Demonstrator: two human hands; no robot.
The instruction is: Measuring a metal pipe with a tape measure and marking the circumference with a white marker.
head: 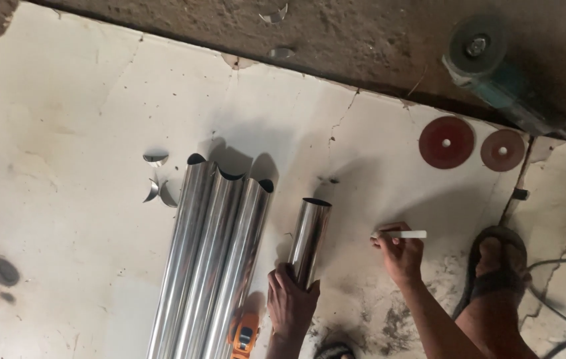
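My left hand [291,302] grips the near end of a short shiny steel pipe [311,233] that lies on a pale board [83,100]. My right hand [399,251] holds a white marker stick [402,234] to the right of that pipe, its tip pointing left above the board. Three longer steel pipes [213,252] with notched far ends lie side by side to the left of the short one.
Small curved metal offcuts [156,174] lie left of the pipes. Two red grinding discs [447,141] and an angle grinder [495,76] rest at the upper right. A sandalled foot [495,262] stands at right beside cables. An orange tape measure [246,336] sits by my left wrist.
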